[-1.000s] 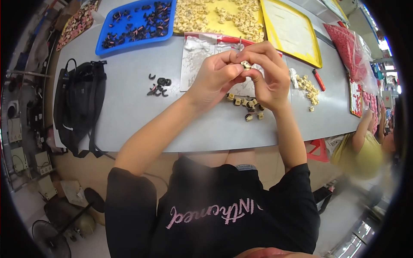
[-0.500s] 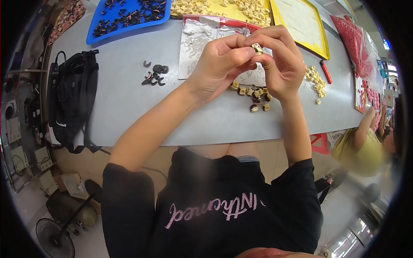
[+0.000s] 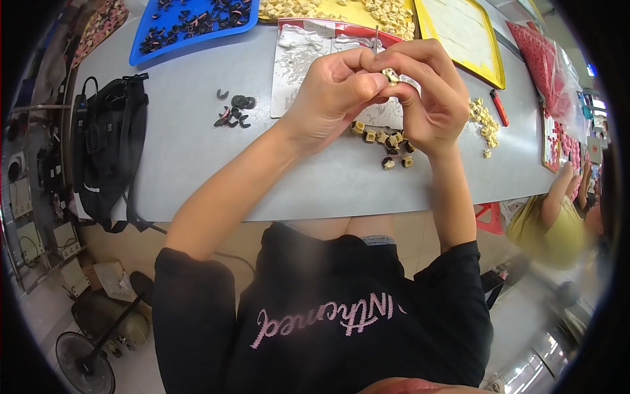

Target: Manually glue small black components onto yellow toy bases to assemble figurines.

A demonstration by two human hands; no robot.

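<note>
Both of my hands meet above the middle of the table. The bent fingers of my left hand (image 3: 331,95) pinch a small cream-and-black piece (image 3: 391,76) from one side. From the other side, my right hand (image 3: 433,95) grips the same piece with thumb and fingers. A thin metal pin (image 3: 376,41) sticks up between the fingertips; which hand has it I cannot tell. Below my hands lies a cluster of cream pieces with dark parts (image 3: 392,141). Behind them is a white sheet with a red edge (image 3: 295,69), smeared with white and grey, partly hidden by my hands.
Left of my hands are loose black curved pieces (image 3: 236,108) and a black bag (image 3: 111,144). A blue tray (image 3: 197,49) and yellow trays (image 3: 495,56) stand at the back. On the right are loose cream pieces (image 3: 485,125), a red stick-shaped tool (image 3: 499,108) and another person (image 3: 548,223).
The small piece has turned slightly between my fingers, showing more of its cream side. Both hands stay in nearly the same place.
</note>
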